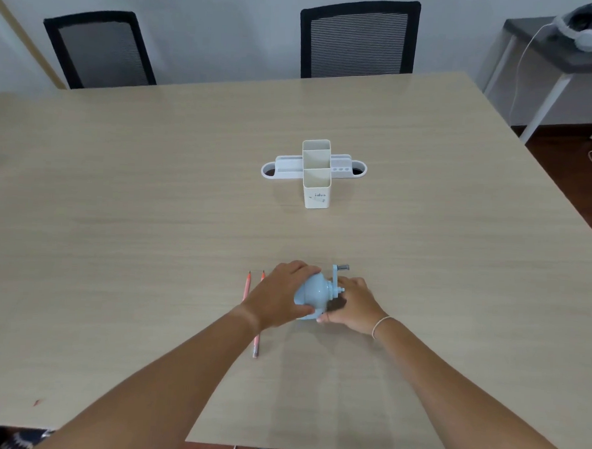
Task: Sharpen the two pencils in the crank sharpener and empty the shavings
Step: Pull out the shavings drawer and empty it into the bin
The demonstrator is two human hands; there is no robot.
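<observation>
A light blue crank sharpener [316, 292] stands on the wooden table [151, 216] near the front middle, its crank handle [340, 271] pointing up at the right. My left hand [280, 294] is wrapped around its left side and top. My right hand [355, 304] grips its lower right part, where a dark piece shows between thumb and fingers. Two orange-pink pencils [247, 285] lie side by side on the table just left of my left hand, tips pointing away from me; my left wrist hides their middle parts.
A cream pencil holder [317, 177] with two square compartments stands mid-table on a white organiser tray [273, 170]. Two black mesh chairs [359, 38] stand behind the far edge. A grey side table [550, 52] with a white headset stands at the back right.
</observation>
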